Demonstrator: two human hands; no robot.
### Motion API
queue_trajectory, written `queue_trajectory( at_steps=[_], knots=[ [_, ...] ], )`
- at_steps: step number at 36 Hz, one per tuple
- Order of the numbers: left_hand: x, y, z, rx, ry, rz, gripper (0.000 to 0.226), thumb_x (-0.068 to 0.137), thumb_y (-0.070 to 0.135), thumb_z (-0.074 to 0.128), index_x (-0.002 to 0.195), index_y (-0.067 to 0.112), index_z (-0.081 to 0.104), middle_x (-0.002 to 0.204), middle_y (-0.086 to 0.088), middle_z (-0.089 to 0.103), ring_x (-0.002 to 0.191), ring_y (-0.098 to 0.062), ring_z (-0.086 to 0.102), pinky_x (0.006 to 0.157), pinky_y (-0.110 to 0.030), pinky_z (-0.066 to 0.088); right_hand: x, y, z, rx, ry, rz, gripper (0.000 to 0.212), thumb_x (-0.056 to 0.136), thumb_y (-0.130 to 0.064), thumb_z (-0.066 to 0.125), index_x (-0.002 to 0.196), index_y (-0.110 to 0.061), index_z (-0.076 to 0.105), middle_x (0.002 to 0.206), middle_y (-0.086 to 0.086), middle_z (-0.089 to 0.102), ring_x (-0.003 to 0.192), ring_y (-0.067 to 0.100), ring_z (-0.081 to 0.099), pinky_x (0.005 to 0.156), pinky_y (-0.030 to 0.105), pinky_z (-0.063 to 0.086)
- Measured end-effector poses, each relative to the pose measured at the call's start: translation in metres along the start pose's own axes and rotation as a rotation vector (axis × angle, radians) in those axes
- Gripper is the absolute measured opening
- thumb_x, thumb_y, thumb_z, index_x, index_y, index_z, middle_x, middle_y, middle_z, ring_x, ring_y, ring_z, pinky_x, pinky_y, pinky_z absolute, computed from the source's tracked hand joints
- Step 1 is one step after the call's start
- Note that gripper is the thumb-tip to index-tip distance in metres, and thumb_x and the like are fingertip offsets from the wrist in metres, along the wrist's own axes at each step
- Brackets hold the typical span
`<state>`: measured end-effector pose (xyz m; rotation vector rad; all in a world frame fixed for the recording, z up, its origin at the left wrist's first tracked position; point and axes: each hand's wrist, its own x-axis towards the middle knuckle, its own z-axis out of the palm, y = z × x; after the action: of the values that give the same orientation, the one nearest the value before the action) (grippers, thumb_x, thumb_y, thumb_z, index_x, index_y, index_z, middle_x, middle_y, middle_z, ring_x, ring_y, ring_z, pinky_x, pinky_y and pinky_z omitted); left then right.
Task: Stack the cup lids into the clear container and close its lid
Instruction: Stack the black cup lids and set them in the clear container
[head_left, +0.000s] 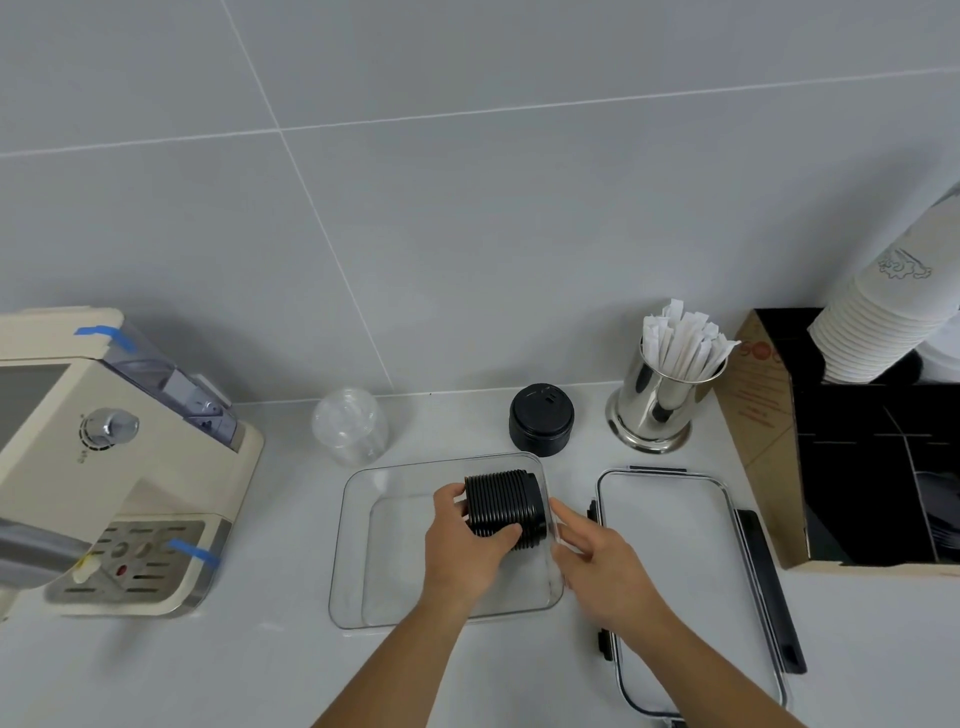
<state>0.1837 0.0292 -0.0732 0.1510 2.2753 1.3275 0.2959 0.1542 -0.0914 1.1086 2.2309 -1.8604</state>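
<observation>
A clear rectangular container (353, 561) stands open on the counter in front of me. My left hand (462, 551) grips a stack of black cup lids (506, 506) lying on its side inside the container, against its far right corner. My right hand (602, 561) hovers at the container's right wall with fingers spread, holding nothing. The container's own lid (675, 561), clear with black latches, lies flat to the right. A second, shorter stack of black lids (542, 418) stands upright behind the container. A stack of clear lids (350, 426) stands at the back left.
A cream coffee machine (114, 467) fills the left side. A steel cup of wrapped stirrers (660, 400) stands at the back right. Beside it is a cardboard box with black dividers (857, 467), with stacked paper cups (883, 317) above it. A tiled wall rises behind.
</observation>
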Motion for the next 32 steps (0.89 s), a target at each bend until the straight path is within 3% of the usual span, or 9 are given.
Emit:
queue_trajectory(
  at_steps=[7, 12, 15, 19, 24, 28, 32],
  knots=[
    [0.009, 0.000, -0.002, -0.019, -0.010, 0.004, 0.055, 0.071, 0.021, 0.083, 0.118, 0.021, 0.054, 0.106, 0.009, 0.064, 0.097, -0.015, 0.064, 0.074, -0.016, 0.047, -0.002, -0.002, 0.000, 0.002, -0.009, -0.007, 0.054, 0.095, -0.013, 0.054, 0.139, -0.044, 0.047, 0.134, -0.006, 0.062, 0.105, 0.003, 0.060, 0.075, 0.013, 0.048],
    [0.009, 0.000, -0.004, -0.012, -0.031, 0.008, 0.051, 0.073, 0.022, 0.082, 0.118, 0.022, 0.058, 0.104, 0.009, 0.066, 0.094, -0.011, 0.065, 0.067, -0.011, 0.047, -0.004, -0.004, -0.002, -0.028, -0.014, -0.021, 0.055, 0.096, -0.013, 0.052, 0.142, -0.042, 0.046, 0.136, -0.007, 0.061, 0.115, -0.003, 0.057, 0.074, 0.001, 0.044],
    [0.009, 0.000, -0.006, -0.020, -0.031, -0.004, 0.053, 0.072, 0.022, 0.083, 0.119, 0.023, 0.059, 0.105, 0.009, 0.067, 0.096, -0.012, 0.065, 0.070, -0.012, 0.048, -0.004, -0.004, 0.000, 0.004, -0.013, -0.007, 0.054, 0.095, -0.013, 0.053, 0.140, -0.044, 0.047, 0.136, -0.005, 0.061, 0.100, 0.001, 0.062, 0.070, 0.012, 0.050],
    [0.010, 0.002, -0.006, -0.029, -0.030, -0.015, 0.055, 0.070, 0.020, 0.084, 0.119, 0.023, 0.060, 0.105, 0.010, 0.067, 0.098, -0.010, 0.064, 0.071, -0.012, 0.047, -0.003, -0.006, 0.000, 0.048, -0.003, 0.028, 0.053, 0.095, -0.012, 0.054, 0.137, -0.045, 0.049, 0.137, -0.003, 0.060, 0.109, 0.008, 0.063, 0.067, 0.015, 0.051],
    [0.008, 0.006, -0.008, -0.057, -0.045, -0.036, 0.050, 0.071, 0.019, 0.083, 0.116, 0.025, 0.061, 0.102, 0.011, 0.068, 0.094, -0.003, 0.063, 0.069, -0.012, 0.046, -0.002, -0.011, 0.000, 0.114, 0.002, 0.071, 0.054, 0.093, -0.011, 0.056, 0.138, -0.041, 0.051, 0.133, -0.003, 0.062, 0.074, 0.005, 0.064, 0.062, 0.020, 0.052],
    [0.006, 0.006, -0.012, -0.074, -0.056, -0.044, 0.047, 0.073, 0.019, 0.082, 0.115, 0.027, 0.062, 0.104, 0.012, 0.069, 0.096, -0.002, 0.063, 0.071, -0.012, 0.046, -0.001, -0.011, -0.001, 0.128, 0.004, 0.087, 0.053, 0.091, -0.016, 0.059, 0.138, -0.041, 0.051, 0.134, -0.001, 0.062, 0.094, 0.011, 0.063, 0.071, 0.024, 0.052],
    [0.005, 0.005, -0.017, -0.112, -0.058, -0.067, 0.045, 0.076, 0.017, 0.079, 0.118, 0.024, 0.064, 0.106, 0.011, 0.070, 0.099, -0.005, 0.065, 0.074, -0.013, 0.047, -0.002, -0.015, -0.002, 0.153, 0.014, 0.124, 0.050, 0.091, -0.014, 0.061, 0.137, -0.032, 0.054, 0.129, -0.002, 0.064, 0.104, 0.014, 0.063, 0.092, 0.037, 0.052]
  ],
)
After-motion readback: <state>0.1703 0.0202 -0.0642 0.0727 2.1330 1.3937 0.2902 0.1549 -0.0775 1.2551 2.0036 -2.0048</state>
